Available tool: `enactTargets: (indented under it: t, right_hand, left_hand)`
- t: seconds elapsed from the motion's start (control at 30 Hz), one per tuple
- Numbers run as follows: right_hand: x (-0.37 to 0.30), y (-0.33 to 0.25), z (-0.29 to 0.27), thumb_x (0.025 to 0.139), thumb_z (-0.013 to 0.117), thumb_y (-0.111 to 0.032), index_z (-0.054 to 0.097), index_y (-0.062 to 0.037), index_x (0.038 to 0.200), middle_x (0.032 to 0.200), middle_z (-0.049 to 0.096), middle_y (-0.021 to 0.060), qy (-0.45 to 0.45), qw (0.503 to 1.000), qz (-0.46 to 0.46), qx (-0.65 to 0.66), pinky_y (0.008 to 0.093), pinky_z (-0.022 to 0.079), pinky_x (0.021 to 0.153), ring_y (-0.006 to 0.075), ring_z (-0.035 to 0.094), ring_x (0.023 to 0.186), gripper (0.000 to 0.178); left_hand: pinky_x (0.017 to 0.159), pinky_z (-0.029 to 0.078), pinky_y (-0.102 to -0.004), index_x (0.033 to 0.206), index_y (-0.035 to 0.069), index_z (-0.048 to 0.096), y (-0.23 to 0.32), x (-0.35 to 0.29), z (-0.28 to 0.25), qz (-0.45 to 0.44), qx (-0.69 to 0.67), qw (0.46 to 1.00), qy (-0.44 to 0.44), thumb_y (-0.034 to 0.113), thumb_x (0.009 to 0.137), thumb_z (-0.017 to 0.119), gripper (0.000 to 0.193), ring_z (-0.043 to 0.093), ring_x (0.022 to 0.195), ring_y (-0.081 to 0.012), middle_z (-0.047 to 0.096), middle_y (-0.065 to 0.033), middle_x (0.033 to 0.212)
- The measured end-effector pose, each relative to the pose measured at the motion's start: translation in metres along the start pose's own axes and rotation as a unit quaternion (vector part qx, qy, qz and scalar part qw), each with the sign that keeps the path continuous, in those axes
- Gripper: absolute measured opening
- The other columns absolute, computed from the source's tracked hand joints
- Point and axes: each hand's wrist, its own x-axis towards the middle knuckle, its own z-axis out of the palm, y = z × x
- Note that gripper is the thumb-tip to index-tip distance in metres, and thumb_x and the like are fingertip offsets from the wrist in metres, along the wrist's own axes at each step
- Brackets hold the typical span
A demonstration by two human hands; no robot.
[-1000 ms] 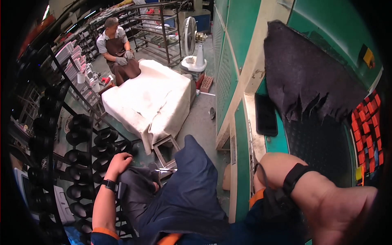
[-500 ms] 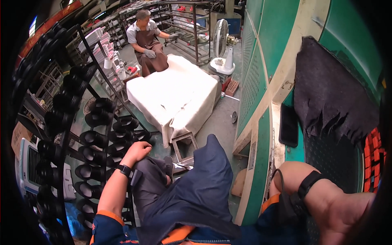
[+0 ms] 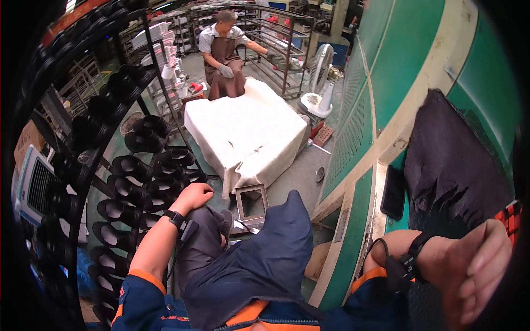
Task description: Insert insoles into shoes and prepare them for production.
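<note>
My left hand (image 3: 194,197) rests by my left knee, its fingers bent together with nothing seen in them. On that wrist sits a dark band. My right hand (image 3: 480,270) is raised at the right edge, partly in shadow, in front of the green machine's dark opening. Its fingers curl in loosely and no object shows in them. Beside that forearm, a black phone (image 3: 393,193) lies on the green machine's ledge. A dark frayed cloth (image 3: 455,149) hangs over the opening above my right hand. A dark blue apron (image 3: 259,248) covers my lap.
Black racks of dark shoes (image 3: 130,187) crowd my left. Ahead stands a block draped in white cloth (image 3: 243,132), with a metal frame (image 3: 252,204) before it. A gloved co-worker (image 3: 225,52) sits behind it, near a fan (image 3: 321,71). Red-orange pieces (image 3: 509,216) lie far right.
My right hand has come up into view from the lower right edge, its fingers now showing. My left hand stays by the knee. The whole view has shifted slightly.
</note>
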Motion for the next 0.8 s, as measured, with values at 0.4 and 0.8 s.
enactTargets:
  t: [0.4,0.8]
  right_hand:
    - [-0.072,0.119,0.075,0.105,0.042,-0.031,0.037,-0.0092,0.061,0.055,0.04,0.0032,-0.053,0.791,0.567,0.222,0.0298,0.035,0.043,0.0141,0.036,0.045,0.049]
    - [-0.214,0.165,0.059,0.106,0.032,-0.046,0.039,-0.012,0.074,0.068,0.043,0.0026,0.204,0.566,0.715,0.356,0.0402,0.052,0.067,0.0181,0.049,0.061,0.047]
  left_hand:
    - [0.085,0.052,-0.0456,0.099,0.011,0.074,0.008,-0.023,0.004,-0.006,0.003,0.994,0.114,0.029,0.083,0.054,0.031,0.067,0.094,-0.0362,0.071,-0.0161,0.097]
    - [0.08,0.053,-0.0337,0.106,0.002,0.071,0.026,-0.036,-0.009,0.086,-0.11,0.969,0.204,0.011,0.087,0.057,0.025,0.069,0.086,-0.0241,0.072,-0.0137,0.097]
